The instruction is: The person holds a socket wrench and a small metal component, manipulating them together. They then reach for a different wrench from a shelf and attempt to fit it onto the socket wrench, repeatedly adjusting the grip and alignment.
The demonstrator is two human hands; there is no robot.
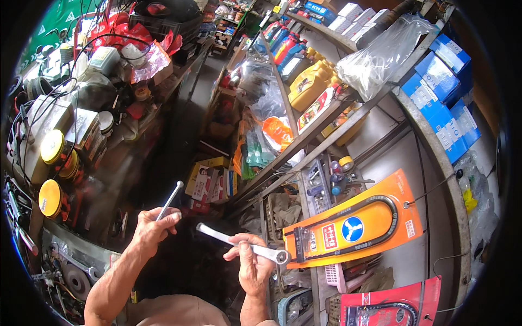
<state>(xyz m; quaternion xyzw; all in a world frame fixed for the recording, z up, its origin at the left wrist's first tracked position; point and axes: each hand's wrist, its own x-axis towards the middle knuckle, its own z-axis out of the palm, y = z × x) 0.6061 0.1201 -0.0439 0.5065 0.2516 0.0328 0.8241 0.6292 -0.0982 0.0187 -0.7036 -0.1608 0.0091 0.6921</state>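
My left hand (154, 231) is closed around a slim silver metal tool (171, 199) with a small rounded head. The tool points up and to the right, and its lower end is hidden in my fist. In my right hand (254, 267), held between thumb and fingers, is a double-ended ring wrench (216, 234). It slopes down to the right, with one ring end beyond my fingers and the other toward my left hand. The two tools are apart, both raised in the air in front of my body.
An orange package with a black cable lock (353, 225) hangs close right of the wrench, a red package (391, 304) below it. Cluttered shelves hold yellow jugs (311, 86) and blue boxes (443, 76). On the left bench are yellow-lidded cans (51, 198); cartons (206, 182) lie low ahead.
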